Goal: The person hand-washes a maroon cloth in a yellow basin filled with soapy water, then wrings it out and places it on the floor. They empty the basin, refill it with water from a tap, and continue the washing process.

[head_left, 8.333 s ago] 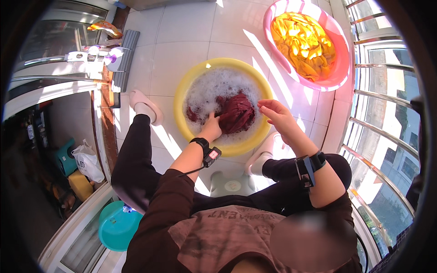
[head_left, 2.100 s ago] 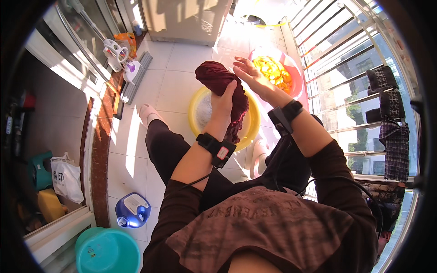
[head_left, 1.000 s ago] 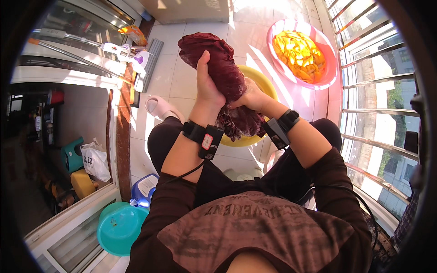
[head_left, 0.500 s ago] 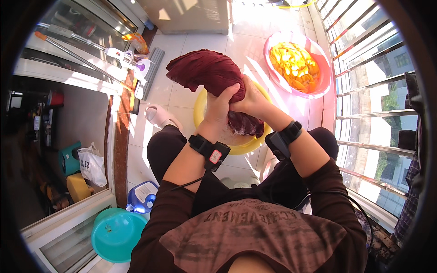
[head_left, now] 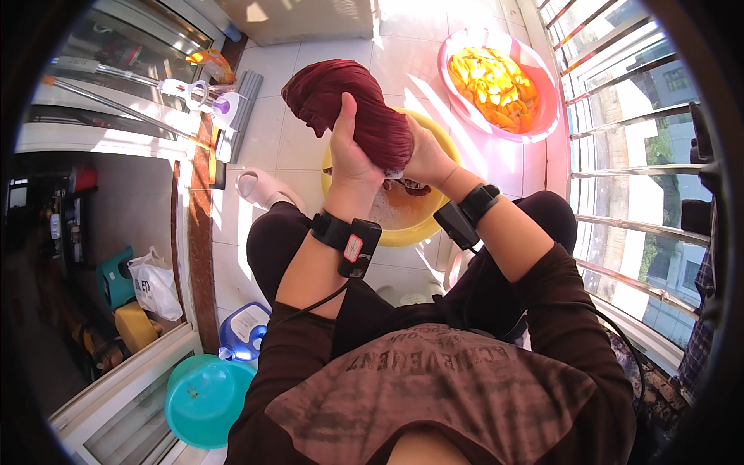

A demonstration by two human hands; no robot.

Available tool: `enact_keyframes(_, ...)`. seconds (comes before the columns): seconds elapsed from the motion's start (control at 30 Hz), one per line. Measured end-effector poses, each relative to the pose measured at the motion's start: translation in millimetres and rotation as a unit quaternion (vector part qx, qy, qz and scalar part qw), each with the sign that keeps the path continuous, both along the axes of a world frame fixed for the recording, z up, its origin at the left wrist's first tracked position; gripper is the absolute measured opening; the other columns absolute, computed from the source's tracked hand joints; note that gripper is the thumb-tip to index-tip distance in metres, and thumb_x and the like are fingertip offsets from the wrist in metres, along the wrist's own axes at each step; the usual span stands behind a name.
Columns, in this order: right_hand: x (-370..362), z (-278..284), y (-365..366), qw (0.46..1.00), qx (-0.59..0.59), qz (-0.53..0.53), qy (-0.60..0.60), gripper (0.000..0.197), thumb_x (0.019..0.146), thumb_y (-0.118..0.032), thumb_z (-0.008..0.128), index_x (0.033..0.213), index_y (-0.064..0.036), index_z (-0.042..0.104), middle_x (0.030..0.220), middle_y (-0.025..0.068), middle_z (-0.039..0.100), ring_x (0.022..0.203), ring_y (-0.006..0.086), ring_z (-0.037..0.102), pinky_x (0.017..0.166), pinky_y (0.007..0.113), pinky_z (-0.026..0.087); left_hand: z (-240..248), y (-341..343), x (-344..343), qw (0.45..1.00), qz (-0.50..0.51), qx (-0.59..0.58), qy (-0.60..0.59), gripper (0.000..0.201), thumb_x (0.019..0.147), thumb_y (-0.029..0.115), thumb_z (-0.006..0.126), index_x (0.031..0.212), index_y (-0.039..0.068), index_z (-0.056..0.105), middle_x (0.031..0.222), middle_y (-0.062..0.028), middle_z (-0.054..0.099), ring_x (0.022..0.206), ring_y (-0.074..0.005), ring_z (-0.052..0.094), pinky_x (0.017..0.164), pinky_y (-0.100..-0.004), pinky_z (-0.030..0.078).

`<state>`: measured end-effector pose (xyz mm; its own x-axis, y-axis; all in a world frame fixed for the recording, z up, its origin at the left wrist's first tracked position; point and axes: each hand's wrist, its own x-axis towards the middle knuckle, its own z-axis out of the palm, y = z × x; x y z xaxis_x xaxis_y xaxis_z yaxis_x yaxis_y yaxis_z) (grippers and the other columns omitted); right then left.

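Gripping a wet-looking maroon cloth bundle (head_left: 376,108) w/ both hands, head view: L hand (head_left: 355,159) is clamped on its near side, thumb up along the cloth; R hand (head_left: 422,153) is closed round the lower R end, tho most of those fingers are hidden, so can't tell exactly how they sit. Bundle's up in the air, above the far part of the yellow basin (head_left: 399,236), w/ a bit of the same cloth hanging below my hands twd the suds

Key bit: long axis runs diag, upper L to lower R. Fat folded end sticks out fwd & L, past my L thumb, so L hand's nearer that end; R hand's nearer the narrow end by the basin. Hands are close tog, cloth btwn. Pink tub (head_left: 549,101) w/ yellow-orange cloth (head_left: 496,89) sits fwd-R, apart from the bundle
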<state>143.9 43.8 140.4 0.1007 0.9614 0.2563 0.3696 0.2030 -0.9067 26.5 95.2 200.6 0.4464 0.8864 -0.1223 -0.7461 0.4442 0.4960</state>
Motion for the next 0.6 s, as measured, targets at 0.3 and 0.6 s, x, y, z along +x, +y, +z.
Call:
enact_keyframes(0.3,-9.5,-6.0,8.0,0.996,-0.016,0.044,0.076,0.060,0.070,-0.028,0.072,0.119,-0.0022,0.052,0.109,0.0183,0.063,0.103,0.0332,0.060,0.091,0.037,0.045,-15.9,14.7,0.5,0.999,0.017,-0.008,0.033,0.037,0.087,0.039,0.061,0.106,0.008,0.058,0.096,-0.0040,0.063,0.083,-0.0194,0.061,0.075,-0.0342,0.051)
enact_keyframes(0.6,-5.1,23.6,6.9,0.995,-0.018,0.056,0.076,0.048,0.070,-0.030,0.068,0.108,-0.0033,0.056,0.097,0.0179,0.065,0.090,0.0306,0.063,0.083,0.038,0.047,-4.7,14.3,-4.9,0.991,-0.049,0.088,0.087,0.054,0.084,0.043,0.064,0.119,0.004,0.050,0.106,-0.0075,0.060,0.095,-0.0197,0.059,0.084,-0.0355,0.049)
